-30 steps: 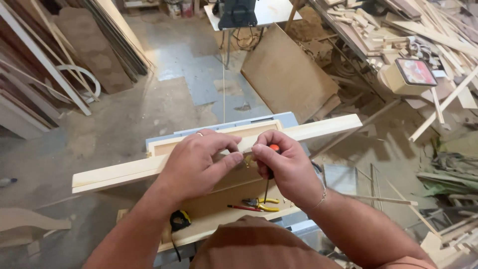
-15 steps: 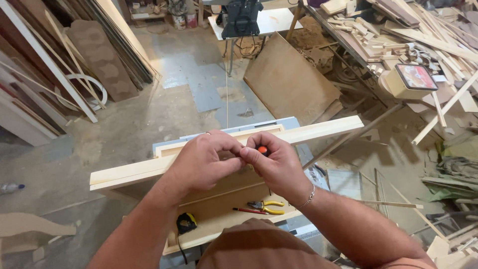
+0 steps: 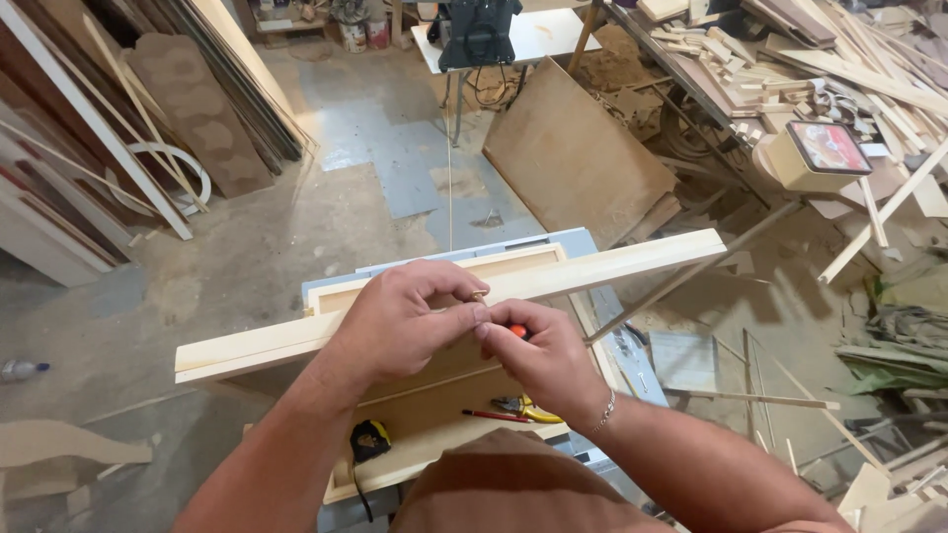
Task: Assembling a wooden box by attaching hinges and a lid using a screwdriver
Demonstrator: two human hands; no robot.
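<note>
Grey-blue work table topped by shallow wooden frame; pale plank laid across frame.

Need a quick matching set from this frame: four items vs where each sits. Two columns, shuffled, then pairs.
Items:
1 tape measure
2 pliers
3 small screw
4 plastic bottle

Places:
A pinched in left hand fingertips
B on floor at far left
C in wooden frame, under right hand
D at frame's near edge, under left forearm

Pairs: 1-D, 2-C, 3-A, 4-B
</note>
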